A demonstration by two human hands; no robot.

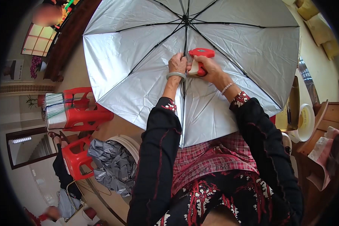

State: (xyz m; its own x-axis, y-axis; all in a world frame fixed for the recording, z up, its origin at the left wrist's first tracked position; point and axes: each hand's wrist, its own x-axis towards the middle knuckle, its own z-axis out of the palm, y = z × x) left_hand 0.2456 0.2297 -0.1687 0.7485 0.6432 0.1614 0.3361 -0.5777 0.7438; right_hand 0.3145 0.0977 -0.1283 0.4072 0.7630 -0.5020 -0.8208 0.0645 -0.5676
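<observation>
An opened umbrella spreads before me with its silver inner side facing me and thin black ribs running out from the hub. My left hand is closed at the rib that comes straight down toward me; its fingertips hide the exact grip. In my right hand, closed round its handle, is a red and white hand tool. The tool lies close beside my left fingers, over the silver cloth. What its tip touches is hidden.
To my left stand a white bucket full of crumpled grey cloth and red plastic stools. A person sits beyond them. On my right are a pale yellow tub and a wooden chair with pink cloth.
</observation>
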